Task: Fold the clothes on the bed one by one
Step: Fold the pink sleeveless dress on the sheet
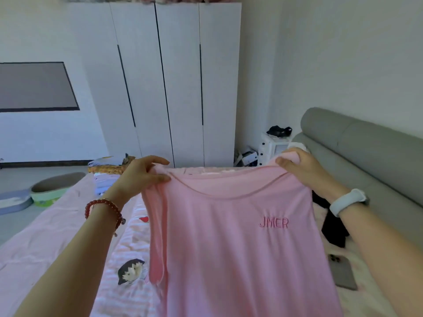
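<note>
A pink T-shirt (231, 243) with "JMER" stitched on the chest hangs spread in the air above the bed (45, 239). My left hand (140, 173) pinches its left shoulder, and my right hand (299, 167) grips its right shoulder. The shirt's lower part drops out of the frame at the bottom. A stack of folded clothes (107, 172) lies at the far end of the bed, partly behind my left hand. A black garment (332, 227) lies on the bed to the right, half hidden by the shirt and my right arm.
A phone (342, 272) lies on the bed at the right. A grey padded headboard (366, 156) runs along the right side. A white wardrobe (178, 88) stands beyond the bed, with a small white cabinet (273, 147) beside it. Round trays (50, 188) sit on the floor at the left.
</note>
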Motion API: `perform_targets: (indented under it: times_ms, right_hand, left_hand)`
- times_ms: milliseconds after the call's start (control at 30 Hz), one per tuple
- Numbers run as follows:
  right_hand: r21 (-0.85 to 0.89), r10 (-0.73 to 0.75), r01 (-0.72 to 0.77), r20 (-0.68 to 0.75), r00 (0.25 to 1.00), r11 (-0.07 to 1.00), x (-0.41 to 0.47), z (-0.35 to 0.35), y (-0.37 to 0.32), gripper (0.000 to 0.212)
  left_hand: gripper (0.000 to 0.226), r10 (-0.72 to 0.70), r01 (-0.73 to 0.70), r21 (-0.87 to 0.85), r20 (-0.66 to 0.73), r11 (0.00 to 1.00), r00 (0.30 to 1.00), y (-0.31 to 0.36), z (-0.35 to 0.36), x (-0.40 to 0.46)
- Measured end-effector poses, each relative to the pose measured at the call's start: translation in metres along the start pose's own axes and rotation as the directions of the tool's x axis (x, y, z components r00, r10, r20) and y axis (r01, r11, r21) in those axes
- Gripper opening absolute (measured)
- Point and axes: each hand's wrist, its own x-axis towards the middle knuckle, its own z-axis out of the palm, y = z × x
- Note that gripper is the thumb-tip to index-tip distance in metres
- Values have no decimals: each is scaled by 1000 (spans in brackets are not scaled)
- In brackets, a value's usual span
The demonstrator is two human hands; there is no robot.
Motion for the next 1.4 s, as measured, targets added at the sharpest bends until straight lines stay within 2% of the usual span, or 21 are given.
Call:
perform_targets:
  times_ms: [67, 133, 200, 300, 400, 500, 567, 633, 733, 800, 867, 933, 1000, 1067, 1100, 1167, 1233, 1267, 1333, 1400]
  right_hand:
    - [-2, 179, -181, 145, 973, 984, 24, 23, 44, 23]
    - [-49, 306, -303, 213, 928, 952, 49, 48, 92, 26]
    - [-89, 385, -375, 168, 908, 923, 76, 80, 138, 17]
    - [-102, 443, -441, 5, 896, 892, 112, 135, 211, 19]
    - [-149, 522, -517, -12, 853, 843, 129, 189, 283, 18]
    - [-131, 614, -606, 25, 789, 785, 128, 232, 347, 49]
    - [-171, 637, -619, 73, 768, 766, 118, 255, 381, 60]
    - [-237, 674, -643, 76, 735, 728, 101, 272, 409, 56]
    - [-342, 679, -619, 85, 729, 707, 71, 287, 444, 33]
    - [-363, 673, -611, 65, 737, 704, 59, 292, 459, 19]
    - [-337, 660, -615, 28, 750, 713, 60, 294, 472, 27]
    - [-272, 715, -683, 29, 699, 678, 68, 298, 483, 21]
    - [-213, 779, -756, 45, 625, 619, 77, 302, 494, 14]
    - [-134, 833, -822, 52, 551, 553, 87, 305, 500, 14]
    - [-94, 840, -835, 55, 540, 543, 92, 306, 501, 13]
    - [-56, 805, -803, 16, 594, 593, 101, 307, 504, 11]
    - [-36, 728, -732, -73, 681, 681, 109, 308, 507, 35]
    - [-21, 699, -706, -119, 705, 708, 112, 309, 509, 40]
    - [-42, 681, -694, -162, 714, 719, 115, 309, 514, 42]
    - [-201, 727, -733, -117, 676, 650, 115, 310, 521, 39]
  left_hand:
    - [30, -79, 81, -33, 51, 996, 996, -44, 24, 29]
    - [29, -150, 154, -37, 85, 987, 985, -89, 54, 61]
    - [27, -203, 204, -4, 76, 979, 976, -133, 91, 97]
    - [26, -259, 258, 85, 4, 963, 966, -198, 159, 147]
    - [30, -393, 394, 125, -31, 911, 919, -260, 223, 177]
    - [34, -460, 448, 210, 8, 869, 888, -323, 276, 183]
    - [40, -508, 479, 260, 54, 838, 860, -359, 300, 174]
    - [40, -551, 516, 261, 80, 816, 831, -392, 318, 157]
    - [36, -603, 565, 260, 99, 783, 791, -426, 336, 125]
    - [45, -665, 631, 226, 127, 742, 736, -438, 348, 113]
    - [51, -718, 686, 216, 143, 694, 681, -447, 360, 114]
    - [38, -746, 710, 234, 143, 664, 650, -456, 371, 124]
    - [34, -755, 725, 218, 113, 653, 646, -462, 376, 134]
    - [21, -744, 741, 70, 38, 668, 668, -469, 379, 140]
    - [17, -736, 735, -39, 2, 677, 677, -472, 378, 143]
    - [10, -707, 687, -213, -31, 695, 707, -476, 376, 150]
    - [18, -675, 637, -266, -85, 724, 733, -482, 374, 160]
    - [18, -670, 628, -266, -103, 731, 736, -485, 374, 164]
    - [8, -680, 661, -179, -79, 729, 729, -493, 377, 168]
    - [19, -686, 685, -30, -36, 728, 727, -499, 382, 167]
